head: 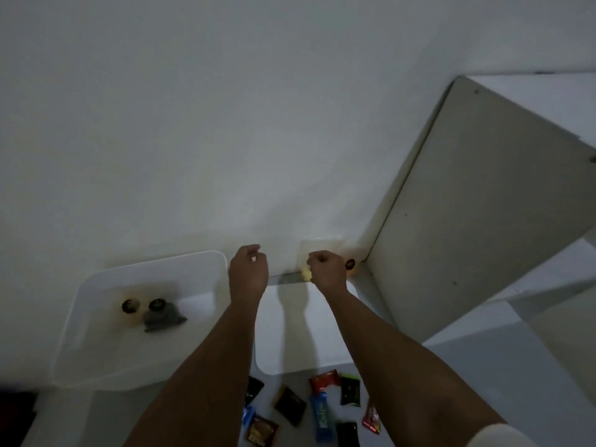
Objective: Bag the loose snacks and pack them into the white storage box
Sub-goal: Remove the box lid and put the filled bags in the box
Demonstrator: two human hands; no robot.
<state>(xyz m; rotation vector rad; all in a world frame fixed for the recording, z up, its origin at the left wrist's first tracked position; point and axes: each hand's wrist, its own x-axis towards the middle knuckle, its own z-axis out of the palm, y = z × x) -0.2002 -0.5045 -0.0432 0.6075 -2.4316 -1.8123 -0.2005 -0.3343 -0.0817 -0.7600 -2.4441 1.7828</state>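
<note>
White nearly everywhere: we note a plain white wall (225,124) filling the upper view, a white tabletop (483,375) below it, and a pale cabinet side panel (483,221) rising at the right, dotted with small screw holes. Light is dim and greyish.

On the tabletop at left sits the white storage box (96,343), translucent-walled, open on top. Inside it we see two small bagged snacks with dark round tops (143,306) and a grey lump just beside them; what they are we cannot tell. A flat white lid (309,350) lies right of the box, between the forearms.

Left hand (248,272): fingers curled in near the wall, pinching something small and pale; too small to name. Right hand (327,269): closed into a fist on a clear plastic bag (319,248) whose top stands against the wall; a yellowish snack (305,273) shows at the bag's bottom beside the fist. A dark round-topped piece (350,263) rests just right of that hand, in the corner by the panel.

Loose wrapped snacks (309,411) scatter along the near edge: black, brown, red, green, blue wrappers. The blue bar (319,414) carries white lettering, blurred past reading; no other print is legible.

The left forearm hides part of a black wrapper, several wrappers run off the bottom edge, and a dark red shape (16,414) at lower left stays unidentified
</note>
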